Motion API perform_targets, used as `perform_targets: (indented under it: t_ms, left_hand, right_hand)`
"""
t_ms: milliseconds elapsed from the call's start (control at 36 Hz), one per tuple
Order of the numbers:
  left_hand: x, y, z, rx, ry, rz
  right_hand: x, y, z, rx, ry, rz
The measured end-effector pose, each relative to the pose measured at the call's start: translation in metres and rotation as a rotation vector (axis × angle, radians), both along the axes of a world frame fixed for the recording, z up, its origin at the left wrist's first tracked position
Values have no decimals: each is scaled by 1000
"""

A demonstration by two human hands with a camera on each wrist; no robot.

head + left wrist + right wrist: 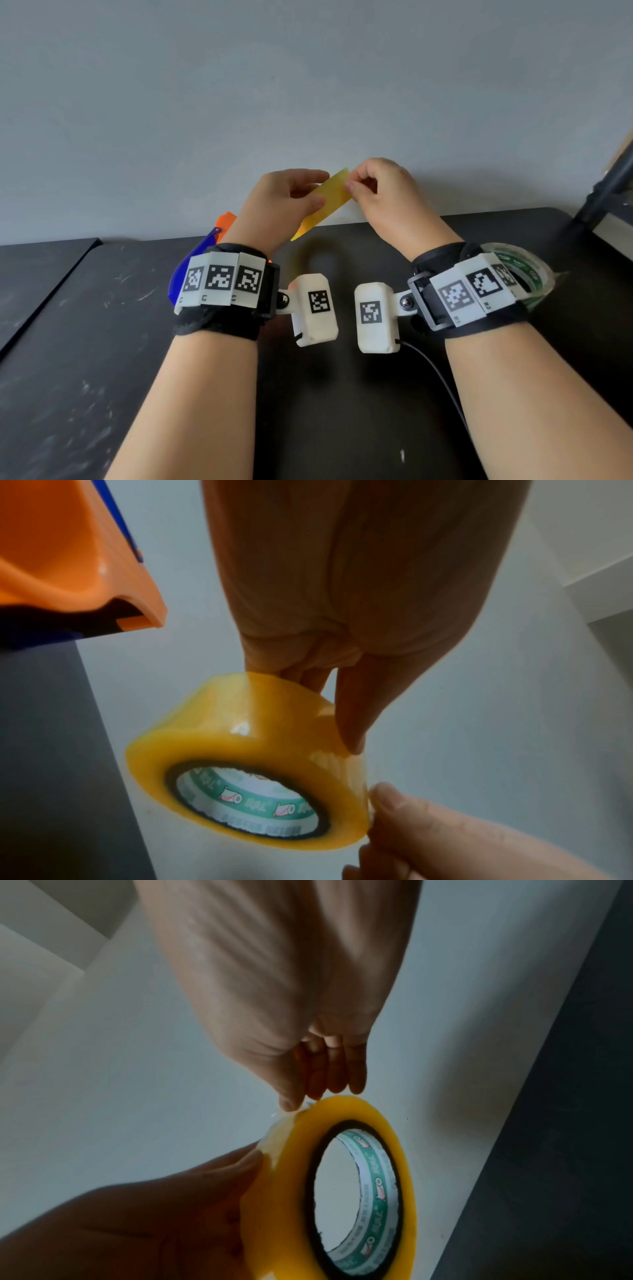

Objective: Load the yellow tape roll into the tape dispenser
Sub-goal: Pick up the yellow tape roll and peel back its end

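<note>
Dark tabletop (342,411) against a plain pale wall; both hands raised above it at the far edge. Yellow tape roll (327,202) is held in the air between the two hands, off the table, tilted, its wound band facing the head camera. Left hand (277,205) grips the roll: thumb lies across the outer yellow band, fingers curl round the far side, seen clearly in the left wrist view (246,758). Right hand (383,195) pinches at the roll's upper edge, thumb and fingertips pressed together on what looks like the loose clear tape end lifting off the band (284,1123); exact contact is blurred. Core is white with green printed lining (373,1191). Tape dispenser (212,246), orange and blue, sits just behind and outside the left wrist, mostly hidden by it; its orange body shows close beside the left hand in the wrist view (68,561), apart from the roll. Clear tape roll (527,274) with green core lies on the table just outside the right wrist. Thin black cable (438,377) runs from the right wrist camera toward the near edge.
</note>
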State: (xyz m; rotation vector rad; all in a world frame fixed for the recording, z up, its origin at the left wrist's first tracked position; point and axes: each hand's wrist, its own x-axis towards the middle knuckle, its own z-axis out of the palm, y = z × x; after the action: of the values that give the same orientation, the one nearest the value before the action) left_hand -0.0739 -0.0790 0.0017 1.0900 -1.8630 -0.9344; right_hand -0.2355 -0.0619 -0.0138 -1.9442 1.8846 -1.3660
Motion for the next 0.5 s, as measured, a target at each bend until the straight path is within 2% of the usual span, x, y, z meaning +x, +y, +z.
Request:
perform_targets:
  t_ms: [222, 333, 500]
  left_hand:
    - [2, 0, 3, -11, 25, 19]
    - [4, 0, 5, -7, 19, 3]
    - [-2, 8, 9, 17, 4, -29]
  right_hand:
    - [-1, 10, 8, 78, -127, 145]
    - [0, 11, 11, 45, -285, 137]
    - [-7, 12, 13, -30, -309, 94]
